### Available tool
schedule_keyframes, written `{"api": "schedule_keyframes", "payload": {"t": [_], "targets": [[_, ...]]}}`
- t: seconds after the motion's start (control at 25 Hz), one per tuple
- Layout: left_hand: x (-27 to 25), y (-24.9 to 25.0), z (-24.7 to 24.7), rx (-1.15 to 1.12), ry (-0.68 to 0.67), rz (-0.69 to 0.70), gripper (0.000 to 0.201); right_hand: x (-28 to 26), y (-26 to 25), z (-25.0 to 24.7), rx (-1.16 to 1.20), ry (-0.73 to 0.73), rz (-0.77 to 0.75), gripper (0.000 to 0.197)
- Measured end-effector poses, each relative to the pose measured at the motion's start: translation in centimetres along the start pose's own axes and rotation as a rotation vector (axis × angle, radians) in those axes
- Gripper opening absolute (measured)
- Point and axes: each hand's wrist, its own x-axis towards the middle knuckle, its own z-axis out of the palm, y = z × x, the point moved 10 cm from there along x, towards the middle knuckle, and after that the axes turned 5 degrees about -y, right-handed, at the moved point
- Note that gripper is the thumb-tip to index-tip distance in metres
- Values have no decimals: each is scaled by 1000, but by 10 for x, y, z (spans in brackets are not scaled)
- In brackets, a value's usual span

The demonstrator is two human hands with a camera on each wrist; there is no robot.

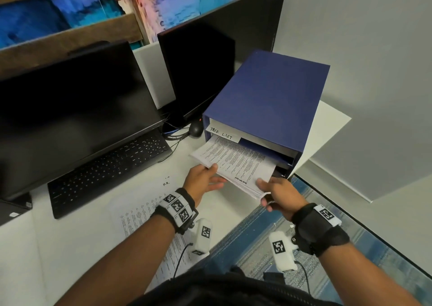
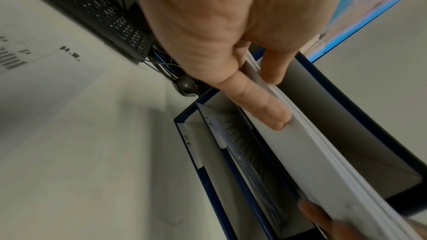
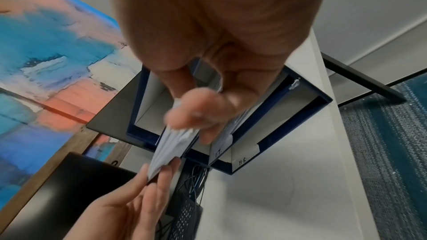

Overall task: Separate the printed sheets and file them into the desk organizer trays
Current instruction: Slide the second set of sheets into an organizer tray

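Printed sheets [image 1: 236, 163]: we are judging them light, floppy, slippery; left grip [image 1: 203, 179] and right grip [image 1: 278, 193] are pinching the near corners, a sound hold.

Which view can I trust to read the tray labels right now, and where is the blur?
Head view: sharp and evenly lit, TASK LIST label readable, edges bent by the lens. Left wrist view: desk smeared by motion, H.R. label faint but legible. Right wrist view: right hand pinching the stack of sheets is blurred, I.T. label reads clearly.
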Motion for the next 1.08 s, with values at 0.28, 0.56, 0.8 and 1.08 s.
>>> {"api": "schedule_keyframes", "payload": {"t": [0.28, 0.56, 0.8, 1.08], "targets": [[42, 11, 0, 262, 97, -102, 31, 12, -12, -21, 361, 237, -62, 18], [56, 29, 21, 393, 124, -69, 17, 23, -7, -12, 582, 182, 21, 20], [63, 28, 40, 534, -59, -33, 32, 30, -20, -3, 743, 225, -51, 22], [53, 6, -15, 613, -81, 34, 35, 53, -14, 40, 628, 8, 171, 46]]}}
